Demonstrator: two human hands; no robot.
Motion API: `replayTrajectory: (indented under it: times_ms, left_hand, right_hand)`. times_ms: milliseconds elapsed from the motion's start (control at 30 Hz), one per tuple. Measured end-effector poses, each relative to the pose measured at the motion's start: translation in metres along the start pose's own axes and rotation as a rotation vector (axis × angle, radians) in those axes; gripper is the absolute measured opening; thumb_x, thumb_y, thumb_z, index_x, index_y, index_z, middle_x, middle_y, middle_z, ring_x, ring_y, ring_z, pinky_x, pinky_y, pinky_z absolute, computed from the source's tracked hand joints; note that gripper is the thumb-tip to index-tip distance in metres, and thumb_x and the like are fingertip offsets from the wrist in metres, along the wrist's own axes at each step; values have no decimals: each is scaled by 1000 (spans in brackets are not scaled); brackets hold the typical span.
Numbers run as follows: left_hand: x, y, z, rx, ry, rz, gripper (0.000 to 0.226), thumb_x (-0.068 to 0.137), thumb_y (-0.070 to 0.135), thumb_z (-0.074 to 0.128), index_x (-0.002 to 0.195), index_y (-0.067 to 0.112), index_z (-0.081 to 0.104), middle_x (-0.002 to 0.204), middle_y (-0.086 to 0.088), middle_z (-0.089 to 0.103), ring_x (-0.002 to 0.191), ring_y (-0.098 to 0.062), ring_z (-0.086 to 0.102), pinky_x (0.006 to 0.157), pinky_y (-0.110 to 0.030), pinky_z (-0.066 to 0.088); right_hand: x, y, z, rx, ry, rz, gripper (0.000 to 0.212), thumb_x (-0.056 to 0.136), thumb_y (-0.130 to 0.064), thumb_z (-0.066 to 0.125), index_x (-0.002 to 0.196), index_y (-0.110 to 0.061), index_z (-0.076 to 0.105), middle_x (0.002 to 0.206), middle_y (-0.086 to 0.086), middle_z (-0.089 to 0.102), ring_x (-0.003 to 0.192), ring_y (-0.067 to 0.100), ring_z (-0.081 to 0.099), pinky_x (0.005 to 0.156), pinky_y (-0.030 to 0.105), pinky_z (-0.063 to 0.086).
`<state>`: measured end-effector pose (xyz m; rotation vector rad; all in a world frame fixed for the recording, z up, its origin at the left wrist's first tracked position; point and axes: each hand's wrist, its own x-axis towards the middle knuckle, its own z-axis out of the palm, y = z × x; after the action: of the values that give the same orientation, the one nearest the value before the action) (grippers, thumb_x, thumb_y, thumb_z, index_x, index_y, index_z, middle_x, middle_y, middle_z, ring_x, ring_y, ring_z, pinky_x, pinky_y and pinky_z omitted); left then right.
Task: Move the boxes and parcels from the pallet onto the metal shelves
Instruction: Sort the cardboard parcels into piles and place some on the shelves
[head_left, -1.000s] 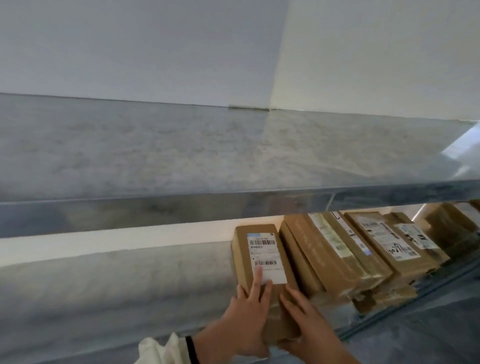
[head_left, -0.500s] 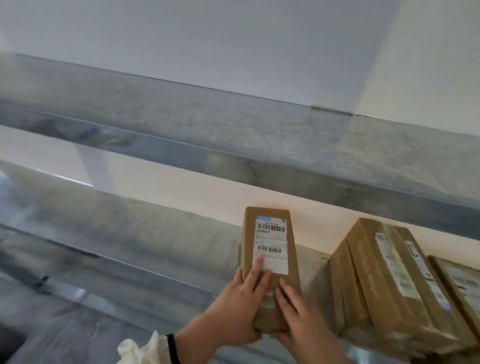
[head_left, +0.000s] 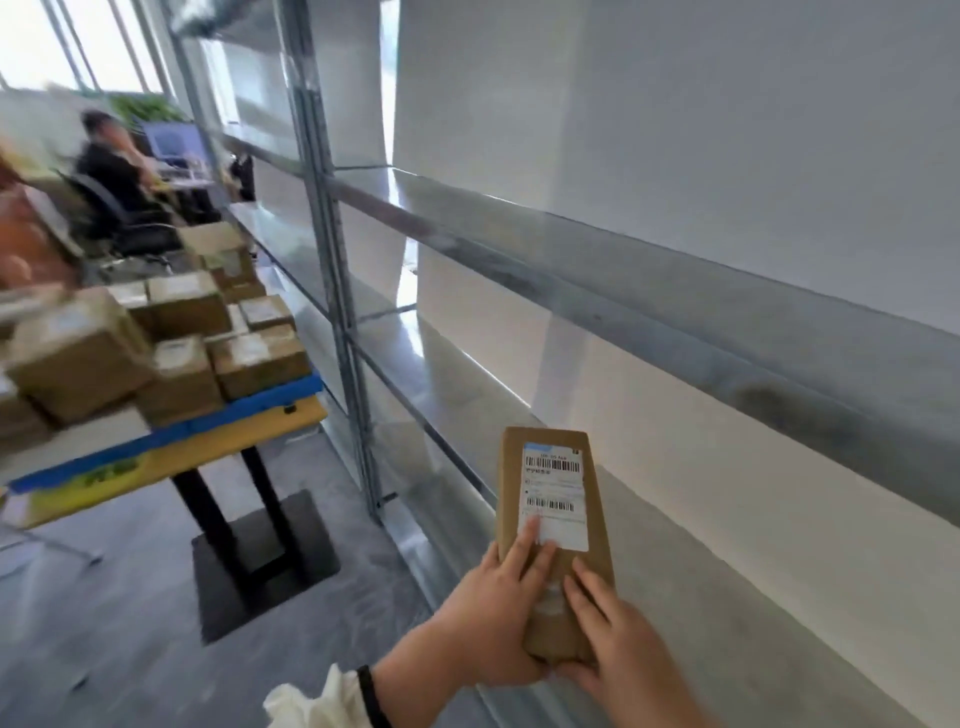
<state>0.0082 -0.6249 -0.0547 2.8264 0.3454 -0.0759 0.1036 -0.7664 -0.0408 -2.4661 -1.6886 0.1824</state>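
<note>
Slim brown cardboard parcel with white barcode label (head_left: 555, 530), on the bare metal shelf (head_left: 753, 613): likely light, stiff, smooth-faced. Your left hand (head_left: 493, 618) and right hand (head_left: 618, 649) clasp its near end, fingers (head_left: 530, 545) flat on top; grip the long edges

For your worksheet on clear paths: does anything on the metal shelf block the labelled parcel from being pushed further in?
Nothing visible does. Both the left hand and right hand hold the parcel on the shelf, and the surface beyond it is bare up to the wall.
</note>
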Motion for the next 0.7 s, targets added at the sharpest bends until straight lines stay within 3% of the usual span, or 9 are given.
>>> replayTrajectory:
  times_ms: [133, 200, 233, 267, 300, 333, 467, 700]
  left_hand:
    - [-30, -78, -27, 0, 19, -141, 114, 74, 61, 64, 150, 16, -7, 154, -8, -27, 143, -39, -1, 117, -43, 12]
    - [-45, -118, -43, -3, 40, -206, 115, 72, 65, 63, 150, 19, -8, 155, -4, -26, 143, -40, 1, 116, -43, 16]
    - [-53, -138, -52, -4, 60, -237, 116, 71, 66, 62, 150, 20, -9, 155, -2, -25, 143, -40, 2, 116, -43, 19]
    - [-61, -157, -60, -3, 82, -263, 115, 71, 67, 61, 150, 21, -9, 155, 0, -25, 143, -40, 3, 115, -44, 21]
    - [-69, -176, -67, -2, 101, -290, 116, 70, 67, 61, 150, 22, -9, 155, 0, -25, 143, -40, 3, 115, -44, 23]
    - [-78, -194, -73, -5, 117, -322, 116, 70, 68, 61, 150, 22, -10, 154, 1, -26, 143, -40, 4, 114, -44, 24]
    - [-109, -260, -95, 0, 160, -439, 118, 69, 67, 64, 149, 25, -12, 153, 5, -29, 143, -38, 5, 114, -44, 26]
    - [-139, -349, -116, -46, 182, -602, 119, 69, 66, 67, 149, 28, -13, 151, 9, -32, 143, -36, 8, 113, -43, 26]
  right_hand:
    - [69, -60, 5, -48, -25, -112, 94, 0, -60, 82, 81, -13, 78, 98, 2, 72, 57, 10, 68, 48, 16, 50]
    - [104, -95, 2, -65, -7, -149, 101, 13, -60, 85, 98, -7, 74, 115, 7, 67, 71, 11, 69, 58, 14, 51]
    - [121, -111, 1, -28, -36, -161, 105, 34, -59, 85, 119, -1, 61, 136, 10, 50, 89, 11, 67, 73, 13, 50]
    - [140, -127, 7, -2, -44, -181, 103, 59, -56, 76, 140, -5, 38, 153, 8, 23, 109, 12, 58, 90, 16, 43]
    - [157, -140, 14, -3, -19, -231, 94, 76, -53, 64, 148, -14, 16, 157, 0, -1, 122, 13, 46, 101, 19, 33]
    - [173, -156, 18, 46, -33, -260, 87, 83, -50, 56, 149, -21, 6, 156, -5, -10, 129, 14, 37, 107, 20, 27]
    - [230, -213, 27, 123, 0, -368, 82, 85, -43, 59, 149, -22, 12, 157, -9, 1, 137, 14, 25, 113, 23, 19]
    - [309, -288, 37, 98, -43, -495, 80, 86, -35, 62, 149, -20, 15, 157, -8, 8, 135, 19, 29, 113, 30, 23]
